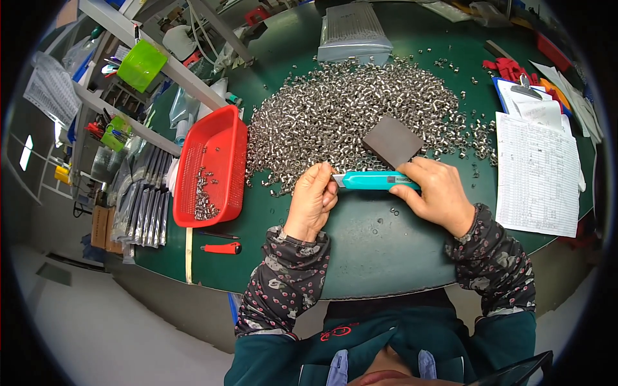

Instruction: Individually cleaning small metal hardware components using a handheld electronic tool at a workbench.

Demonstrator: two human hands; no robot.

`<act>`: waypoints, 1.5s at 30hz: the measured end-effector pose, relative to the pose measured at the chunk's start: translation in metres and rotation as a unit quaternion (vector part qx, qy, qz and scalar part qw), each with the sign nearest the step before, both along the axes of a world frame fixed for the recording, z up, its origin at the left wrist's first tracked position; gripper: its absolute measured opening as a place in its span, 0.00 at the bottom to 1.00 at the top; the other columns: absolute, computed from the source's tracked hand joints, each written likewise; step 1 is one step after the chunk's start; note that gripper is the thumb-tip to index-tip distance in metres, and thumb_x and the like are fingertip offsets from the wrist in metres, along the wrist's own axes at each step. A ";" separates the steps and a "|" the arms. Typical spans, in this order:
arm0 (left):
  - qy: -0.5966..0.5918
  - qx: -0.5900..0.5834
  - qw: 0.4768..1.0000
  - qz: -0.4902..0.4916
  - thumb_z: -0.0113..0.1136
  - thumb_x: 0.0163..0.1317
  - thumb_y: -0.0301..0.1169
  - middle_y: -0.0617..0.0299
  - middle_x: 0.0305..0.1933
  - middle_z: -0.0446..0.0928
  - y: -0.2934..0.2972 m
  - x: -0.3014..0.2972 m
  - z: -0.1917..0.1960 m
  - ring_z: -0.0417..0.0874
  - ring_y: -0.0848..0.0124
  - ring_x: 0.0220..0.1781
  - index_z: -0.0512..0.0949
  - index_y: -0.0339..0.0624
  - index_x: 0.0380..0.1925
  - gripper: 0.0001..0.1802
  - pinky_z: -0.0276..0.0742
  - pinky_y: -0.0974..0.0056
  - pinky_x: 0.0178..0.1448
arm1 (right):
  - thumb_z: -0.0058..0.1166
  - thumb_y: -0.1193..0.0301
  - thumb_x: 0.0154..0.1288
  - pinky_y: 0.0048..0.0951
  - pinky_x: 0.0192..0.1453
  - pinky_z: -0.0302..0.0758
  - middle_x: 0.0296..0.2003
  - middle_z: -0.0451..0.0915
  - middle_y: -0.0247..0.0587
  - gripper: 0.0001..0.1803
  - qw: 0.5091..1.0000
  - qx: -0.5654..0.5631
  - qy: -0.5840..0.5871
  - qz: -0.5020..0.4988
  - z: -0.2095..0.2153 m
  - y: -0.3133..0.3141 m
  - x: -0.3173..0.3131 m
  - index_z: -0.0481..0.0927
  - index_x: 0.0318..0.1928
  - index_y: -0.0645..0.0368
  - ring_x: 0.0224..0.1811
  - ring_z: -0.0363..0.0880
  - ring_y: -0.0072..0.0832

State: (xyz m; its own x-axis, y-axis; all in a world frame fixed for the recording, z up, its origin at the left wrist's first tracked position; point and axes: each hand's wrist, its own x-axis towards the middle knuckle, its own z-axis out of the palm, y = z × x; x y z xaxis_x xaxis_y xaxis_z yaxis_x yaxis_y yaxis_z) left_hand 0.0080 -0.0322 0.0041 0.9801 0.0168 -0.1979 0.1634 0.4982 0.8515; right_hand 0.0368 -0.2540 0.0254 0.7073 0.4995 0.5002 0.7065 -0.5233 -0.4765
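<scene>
- Green counter (380,257) is seen in a workroom, its surface largely covered by a heap of small metal rings (335,103).
- Within the right hand (441,190), a turquoise utility knife (367,181) is clamped between thumb and fingers; it is held almost level over the counter's near part, its blade end pointed left.
- By the left hand (312,196), the blade end is met; thumb and fingertips are brought together there, but whether a ring is pinched between them cannot be told.
- Just beyond the right hand, a dark rectangular block (393,140) is set at the heap's near edge.
- To the left, a red basket (235,174) is placed, with some loose rings (205,204) gathered inside.
- Below the basket, a red cutter (222,248) is laid near a pale strip (189,254).
- At the right, a printed sheet (537,180) is spread, partly overhanging the counter's edge; beyond it, a clipboard (501,95) and red gloves (507,68) are seen.
- Behind the heap, a clear bag of thin rods (354,29) is laid.
</scene>
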 end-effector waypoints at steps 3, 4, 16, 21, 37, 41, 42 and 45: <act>0.001 0.007 1.000 0.000 0.44 0.62 0.36 0.68 0.13 0.64 0.000 0.000 0.001 0.56 0.84 0.09 0.70 0.43 0.25 0.11 0.47 0.80 0.11 | 0.56 0.66 0.46 0.35 0.25 0.67 0.21 0.71 0.41 0.12 1.000 -0.001 -0.003 0.002 0.000 0.000 0.000 0.75 0.30 0.60 0.24 0.72 0.39; 0.004 0.009 1.000 -0.002 0.45 0.62 0.36 0.68 0.13 0.64 0.000 0.000 0.001 0.55 0.84 0.09 0.70 0.44 0.25 0.11 0.46 0.80 0.11 | 0.56 0.66 0.46 0.35 0.25 0.67 0.21 0.71 0.41 0.12 1.000 -0.001 -0.005 0.002 0.000 0.000 0.000 0.75 0.30 0.60 0.23 0.72 0.39; 0.052 0.052 0.993 -0.088 0.48 0.60 0.36 0.72 0.12 0.60 0.007 0.000 0.013 0.52 0.86 0.08 0.65 0.45 0.20 0.12 0.44 0.80 0.10 | 0.56 0.65 0.44 0.32 0.25 0.67 0.21 0.68 0.37 0.11 0.998 -0.028 -0.065 0.005 0.007 -0.002 0.002 0.74 0.28 0.57 0.25 0.71 0.33; 0.078 0.064 0.988 -0.121 0.49 0.59 0.35 0.72 0.12 0.60 0.009 -0.001 0.014 0.52 0.87 0.09 0.66 0.46 0.21 0.10 0.44 0.80 0.11 | 0.58 0.66 0.42 0.32 0.25 0.66 0.20 0.66 0.36 0.12 0.995 -0.036 -0.096 0.011 0.012 -0.004 0.003 0.73 0.28 0.56 0.24 0.69 0.32; 0.113 0.103 0.974 -0.169 0.50 0.58 0.35 0.73 0.12 0.61 0.004 -0.003 0.015 0.53 0.87 0.10 0.68 0.45 0.20 0.10 0.44 0.80 0.12 | 0.57 0.68 0.38 0.27 0.29 0.60 0.22 0.62 0.33 0.14 0.969 -0.081 -0.232 0.024 0.022 -0.011 0.007 0.72 0.30 0.57 0.27 0.64 0.27; 0.114 0.119 0.969 -0.183 0.51 0.58 0.35 0.73 0.13 0.61 0.004 -0.003 0.016 0.53 0.87 0.10 0.67 0.45 0.19 0.11 0.45 0.80 0.12 | 0.56 0.68 0.39 0.27 0.29 0.59 0.21 0.62 0.33 0.13 0.961 -0.085 -0.262 0.018 0.023 -0.011 0.005 0.72 0.30 0.56 0.27 0.64 0.26; 0.115 0.128 0.968 -0.183 0.51 0.58 0.35 0.74 0.13 0.61 0.003 -0.003 0.017 0.53 0.87 0.10 0.67 0.45 0.19 0.11 0.45 0.80 0.12 | 0.56 0.69 0.39 0.26 0.29 0.59 0.21 0.62 0.32 0.13 0.954 -0.075 -0.290 0.012 0.023 -0.011 0.005 0.72 0.29 0.57 0.26 0.64 0.26; 0.106 0.135 0.971 -0.165 0.51 0.58 0.36 0.73 0.13 0.61 0.001 -0.004 0.016 0.52 0.87 0.10 0.68 0.45 0.19 0.11 0.45 0.80 0.12 | 0.56 0.69 0.40 0.26 0.29 0.58 0.22 0.63 0.32 0.12 0.947 -0.063 -0.316 0.000 0.024 -0.010 0.004 0.72 0.28 0.57 0.26 0.64 0.26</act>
State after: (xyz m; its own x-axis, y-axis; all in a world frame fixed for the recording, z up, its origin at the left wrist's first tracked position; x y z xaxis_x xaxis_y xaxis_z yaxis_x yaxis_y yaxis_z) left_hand 0.0037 -0.0316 0.0200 0.8785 -0.2119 -0.4283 0.4626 0.1524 0.8734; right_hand 0.0407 -0.2637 0.0492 0.2866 0.5831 0.7602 0.8299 -0.5475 0.1071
